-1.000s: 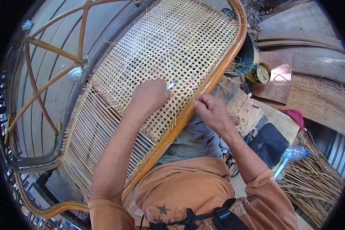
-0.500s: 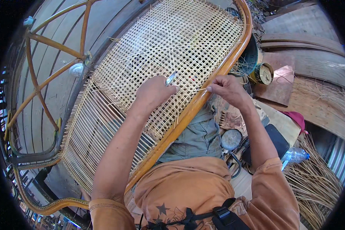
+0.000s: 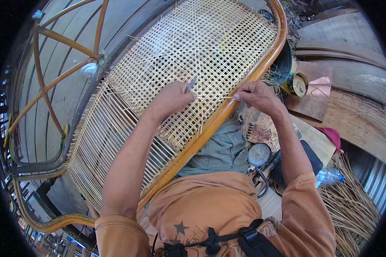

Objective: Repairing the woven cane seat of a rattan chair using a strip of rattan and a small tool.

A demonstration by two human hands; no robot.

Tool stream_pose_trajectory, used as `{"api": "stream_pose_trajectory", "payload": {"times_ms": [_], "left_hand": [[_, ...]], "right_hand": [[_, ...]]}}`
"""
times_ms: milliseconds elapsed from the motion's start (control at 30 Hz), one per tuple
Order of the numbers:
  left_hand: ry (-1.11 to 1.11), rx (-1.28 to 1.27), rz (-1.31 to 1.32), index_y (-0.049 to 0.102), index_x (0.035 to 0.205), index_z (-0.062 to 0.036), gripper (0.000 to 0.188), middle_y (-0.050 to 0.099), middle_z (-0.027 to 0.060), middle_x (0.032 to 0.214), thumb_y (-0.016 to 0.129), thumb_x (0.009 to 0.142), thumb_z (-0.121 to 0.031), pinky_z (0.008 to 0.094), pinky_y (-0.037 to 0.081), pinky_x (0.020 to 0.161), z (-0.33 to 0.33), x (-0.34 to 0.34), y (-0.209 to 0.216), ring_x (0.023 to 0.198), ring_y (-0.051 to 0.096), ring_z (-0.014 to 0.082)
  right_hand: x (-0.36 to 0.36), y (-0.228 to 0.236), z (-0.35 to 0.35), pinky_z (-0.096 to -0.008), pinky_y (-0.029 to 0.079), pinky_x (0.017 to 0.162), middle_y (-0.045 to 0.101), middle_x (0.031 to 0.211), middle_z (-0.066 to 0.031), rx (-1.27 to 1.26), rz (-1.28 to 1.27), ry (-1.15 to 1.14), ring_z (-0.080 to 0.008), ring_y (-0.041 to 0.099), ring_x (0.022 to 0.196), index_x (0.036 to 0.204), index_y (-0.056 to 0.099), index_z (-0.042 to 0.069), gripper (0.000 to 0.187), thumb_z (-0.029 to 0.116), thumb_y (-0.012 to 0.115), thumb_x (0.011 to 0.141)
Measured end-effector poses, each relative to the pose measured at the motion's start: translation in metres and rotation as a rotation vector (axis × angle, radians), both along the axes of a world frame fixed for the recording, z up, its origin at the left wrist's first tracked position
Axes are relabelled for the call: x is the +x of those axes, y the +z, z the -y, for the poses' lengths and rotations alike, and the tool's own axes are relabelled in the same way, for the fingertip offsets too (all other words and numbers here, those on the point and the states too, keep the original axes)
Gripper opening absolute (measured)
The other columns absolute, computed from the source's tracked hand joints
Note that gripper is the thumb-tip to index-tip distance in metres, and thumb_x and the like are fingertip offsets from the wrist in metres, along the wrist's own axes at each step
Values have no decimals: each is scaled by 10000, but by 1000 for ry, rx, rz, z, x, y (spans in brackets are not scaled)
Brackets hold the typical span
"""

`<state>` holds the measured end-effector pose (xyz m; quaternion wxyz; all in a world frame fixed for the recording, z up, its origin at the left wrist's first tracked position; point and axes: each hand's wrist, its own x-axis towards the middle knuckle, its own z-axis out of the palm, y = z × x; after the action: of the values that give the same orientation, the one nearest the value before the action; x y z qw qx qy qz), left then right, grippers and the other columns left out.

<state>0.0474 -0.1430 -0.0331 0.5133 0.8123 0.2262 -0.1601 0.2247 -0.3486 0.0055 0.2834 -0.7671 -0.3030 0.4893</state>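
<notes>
Pale cane webbing (image 3: pixel 201 43) with an open, holed weave fills much of a curved, glossy wooden frame (image 3: pixel 227 115) across my lap. My left hand (image 3: pixel 172 100) is closed over the middle of the weave. A small pointed metal blade (image 3: pixel 191 85) sticks up from between its thumb and fingers; the handle end is hidden. At the frame's near rail, my right hand (image 3: pixel 258 97) pinches the end of a thin cane strand (image 3: pixel 224 98), drawn out from the weave across the rail. Below my left forearm, parallel cane strands (image 3: pixel 111 141) run without cross weaving.
A bundle of loose cane (image 3: pixel 351 205) lies at the lower right, beside a plastic bottle (image 3: pixel 330 175). Farther up are an open tin (image 3: pixel 297 85), a dark green bucket (image 3: pixel 283 64) and wooden boards (image 3: pixel 343 73). A bamboo-like pole frame (image 3: pixel 43 92) stands at the left.
My left hand has shifted slightly left and away from the rail, the blade still in it. The right hand keeps its pinch on the strand. The whole view has shifted a little.
</notes>
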Motion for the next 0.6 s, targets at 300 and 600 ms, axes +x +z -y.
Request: {"api": "stream_pose_trajectory", "payload": {"times_ms": [300, 600], "left_hand": [[114, -28, -40, 540, 611, -16, 394, 520, 86, 504, 592, 766, -374, 358, 419, 507, 4, -8, -1, 471, 523, 193], [164, 109, -94, 580, 651, -7, 474, 556, 156, 587, 566, 802, -455, 402, 426, 580, 9, -11, 15, 568, 552, 287]], "right_hand": [[19, 10, 8, -243, 349, 504, 454, 565, 35, 19, 154, 25, -64, 419, 543, 766, 629, 17, 219, 227, 666, 815], [-29, 156, 19, -286, 449, 802, 641, 860, -147, 719, 628, -140, -248, 599, 895, 796, 619, -69, 250, 153, 507, 812]]}}
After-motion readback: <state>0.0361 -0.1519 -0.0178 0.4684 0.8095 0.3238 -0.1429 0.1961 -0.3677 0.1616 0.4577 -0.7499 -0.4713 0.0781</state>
